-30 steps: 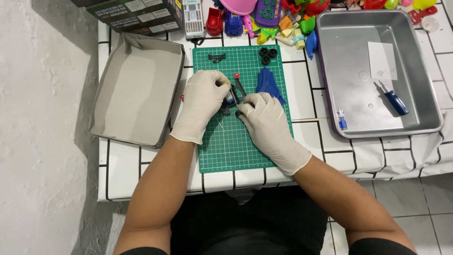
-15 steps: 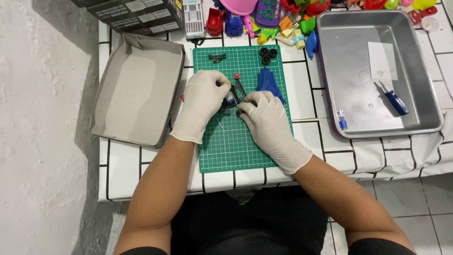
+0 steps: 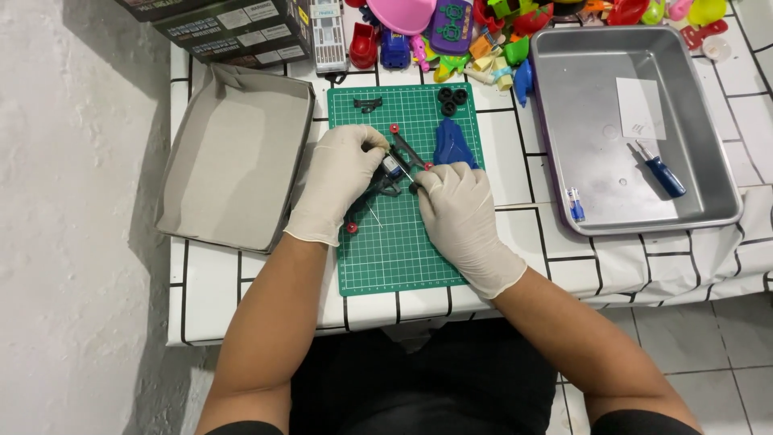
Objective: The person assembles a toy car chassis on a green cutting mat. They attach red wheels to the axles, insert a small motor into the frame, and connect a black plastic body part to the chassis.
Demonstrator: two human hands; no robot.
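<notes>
Both my hands wear white gloves and meet over a green cutting mat. My left hand grips a small dark toy car chassis with red wheel hubs and a little motor in it. My right hand pinches the chassis at its right side, fingertips closed on it. A blue toy car shell lies on the mat just beyond my right hand. Three black tyres and a small black part lie at the mat's far edge.
An empty grey cardboard box lid sits left of the mat. A metal tray on the right holds a blue-handled screwdriver, a small battery and a paper slip. Colourful plastic toys crowd the table's far edge.
</notes>
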